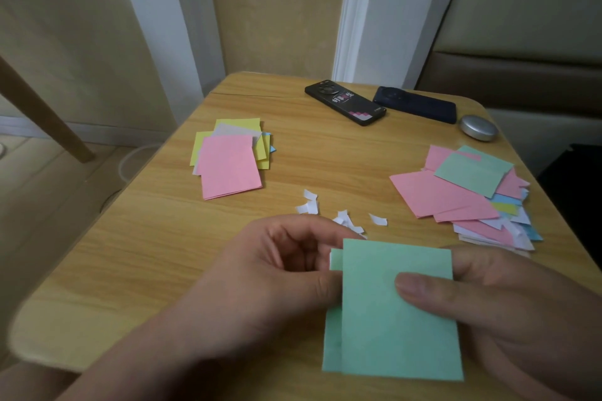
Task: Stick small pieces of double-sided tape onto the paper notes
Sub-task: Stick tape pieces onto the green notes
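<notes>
Two green paper notes [391, 329] overlap in front of me, held above the near part of the wooden table [163, 238]. My right hand [508, 309] pinches the front note, thumb on its face. My left hand [270, 273] holds the left edge of the notes with curled fingers; a bit of white shows at the rear note's top left corner. Several small white tape backing scraps [342, 215] lie just beyond the hands. A pile of pink, yellow and white notes [229, 159] lies at the left, and a bigger mixed pile [472, 192] at the right.
Two dark phones [345, 102] [415, 104] and a round silver case [479, 128] lie at the table's far edge. A wooden leg [42, 107] slants at the left, over the floor. A padded bench stands behind the table on the right.
</notes>
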A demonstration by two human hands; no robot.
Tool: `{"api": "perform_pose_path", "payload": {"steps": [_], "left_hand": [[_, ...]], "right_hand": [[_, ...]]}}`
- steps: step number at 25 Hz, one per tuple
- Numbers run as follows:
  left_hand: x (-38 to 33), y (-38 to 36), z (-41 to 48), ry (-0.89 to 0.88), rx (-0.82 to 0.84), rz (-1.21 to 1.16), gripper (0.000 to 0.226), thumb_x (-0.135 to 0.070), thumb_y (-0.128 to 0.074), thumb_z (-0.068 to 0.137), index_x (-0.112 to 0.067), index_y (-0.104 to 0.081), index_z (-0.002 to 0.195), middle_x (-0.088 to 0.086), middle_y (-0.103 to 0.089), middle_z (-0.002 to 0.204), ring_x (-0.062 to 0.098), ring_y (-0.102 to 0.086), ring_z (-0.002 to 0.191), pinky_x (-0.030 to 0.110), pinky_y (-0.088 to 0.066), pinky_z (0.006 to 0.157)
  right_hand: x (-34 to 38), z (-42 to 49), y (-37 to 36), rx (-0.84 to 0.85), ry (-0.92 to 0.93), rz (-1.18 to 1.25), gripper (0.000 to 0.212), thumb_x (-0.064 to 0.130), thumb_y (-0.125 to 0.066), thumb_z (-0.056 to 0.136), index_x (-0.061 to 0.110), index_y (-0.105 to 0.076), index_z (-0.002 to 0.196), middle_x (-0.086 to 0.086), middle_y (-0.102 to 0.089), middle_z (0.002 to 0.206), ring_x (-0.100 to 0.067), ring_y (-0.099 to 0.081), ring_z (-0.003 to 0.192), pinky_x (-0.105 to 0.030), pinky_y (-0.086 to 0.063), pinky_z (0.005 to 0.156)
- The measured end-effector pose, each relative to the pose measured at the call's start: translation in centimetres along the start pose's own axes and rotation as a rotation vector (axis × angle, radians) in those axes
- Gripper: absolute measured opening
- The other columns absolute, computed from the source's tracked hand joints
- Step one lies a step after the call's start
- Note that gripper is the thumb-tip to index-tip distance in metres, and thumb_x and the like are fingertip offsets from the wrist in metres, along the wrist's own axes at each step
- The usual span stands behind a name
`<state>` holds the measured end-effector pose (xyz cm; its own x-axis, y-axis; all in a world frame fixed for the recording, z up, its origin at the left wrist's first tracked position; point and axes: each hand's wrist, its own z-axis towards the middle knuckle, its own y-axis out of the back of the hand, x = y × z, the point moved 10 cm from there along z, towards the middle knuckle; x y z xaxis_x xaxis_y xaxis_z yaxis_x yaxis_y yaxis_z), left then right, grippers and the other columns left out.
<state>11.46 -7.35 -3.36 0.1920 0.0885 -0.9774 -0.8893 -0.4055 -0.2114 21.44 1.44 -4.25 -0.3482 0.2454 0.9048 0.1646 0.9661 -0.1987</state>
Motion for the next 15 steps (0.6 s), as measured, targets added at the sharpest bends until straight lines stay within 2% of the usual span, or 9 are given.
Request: {"api": "perform_pose_path", "payload": {"steps": [2, 6, 8, 10, 12, 14, 15], "left_hand": [[0.4, 0.2, 0.1, 0.001, -0.053, -0.031, 0.029, -0.016, -0.081, 0.069, -0.013, -0.078, 0.098, 0.044, -0.059, 0.101, 0.042, -0.056, 0.090, 0.055, -0.046, 0.088], [0.9, 0.4, 0.1, 0.005, -0.080, -0.087, 0.031, -0.017, -0.083, 0.067, -0.012, -0.078, 0.097, 0.043, -0.059, 0.093, 0.040, -0.054, 0.087, 0.049, -0.045, 0.085], [0.9, 0.4, 0.0, 0.012, -0.061, -0.107, 0.032, -0.016, -0.083, 0.067, -0.011, -0.078, 0.098, 0.037, -0.061, 0.089, 0.038, -0.056, 0.087, 0.044, -0.049, 0.084], [0.8, 0.2, 0.0, 0.022, -0.032, -0.144, 0.033, -0.013, -0.082, 0.068, -0.008, -0.077, 0.100, 0.033, -0.064, 0.091, 0.038, -0.059, 0.088, 0.041, -0.052, 0.083], [0.8, -0.2, 0.0, 0.034, -0.010, -0.226, 0.033, -0.010, -0.080, 0.070, -0.004, -0.076, 0.102, 0.031, -0.065, 0.088, 0.035, -0.063, 0.078, 0.036, -0.055, 0.076], [0.6, -0.6, -0.1, 0.045, 0.006, -0.319, 0.035, -0.010, -0.084, 0.069, -0.003, -0.077, 0.103, 0.018, -0.068, 0.079, 0.022, -0.063, 0.061, 0.027, -0.055, 0.062], [0.6, -0.8, -0.2, 0.048, 0.015, -0.357, 0.039, -0.013, -0.088, 0.068, -0.003, -0.077, 0.104, 0.013, -0.069, 0.077, 0.017, -0.062, 0.057, 0.024, -0.054, 0.060]], "right_hand": [[0.0, 0.2, -0.6, 0.039, 0.018, 0.046, 0.037, 0.029, -0.076, 0.070, 0.018, -0.078, 0.105, -0.011, -0.074, 0.113, -0.029, -0.070, 0.109, -0.039, -0.054, 0.096], [-0.3, 0.4, -1.0, 0.069, 0.008, 0.096, 0.035, 0.027, -0.074, 0.073, 0.020, -0.078, 0.107, -0.010, -0.074, 0.113, -0.028, -0.070, 0.108, -0.035, -0.056, 0.091], [-0.3, 0.5, -1.2, 0.107, 0.004, 0.125, 0.035, 0.025, -0.073, 0.076, 0.018, -0.076, 0.110, -0.012, -0.073, 0.115, -0.030, -0.069, 0.109, -0.036, -0.056, 0.092], [-0.5, 0.6, -1.0, 0.095, -0.004, 0.129, 0.036, 0.025, -0.075, 0.072, 0.015, -0.077, 0.107, -0.014, -0.074, 0.113, -0.032, -0.070, 0.107, -0.041, -0.056, 0.094], [-0.3, 0.6, -0.7, 0.087, 0.018, 0.141, 0.037, 0.025, -0.075, 0.070, 0.015, -0.077, 0.106, -0.014, -0.074, 0.112, -0.033, -0.070, 0.106, -0.040, -0.057, 0.091], [0.0, 0.6, -0.9, 0.109, 0.036, 0.174, 0.039, 0.022, -0.074, 0.072, 0.016, -0.076, 0.111, -0.014, -0.073, 0.116, -0.033, -0.069, 0.109, -0.039, -0.057, 0.090], [0.2, 0.6, -1.0, 0.129, 0.044, 0.196, 0.041, 0.022, -0.075, 0.074, 0.017, -0.074, 0.115, -0.014, -0.071, 0.119, -0.033, -0.068, 0.111, -0.040, -0.056, 0.092]]}}
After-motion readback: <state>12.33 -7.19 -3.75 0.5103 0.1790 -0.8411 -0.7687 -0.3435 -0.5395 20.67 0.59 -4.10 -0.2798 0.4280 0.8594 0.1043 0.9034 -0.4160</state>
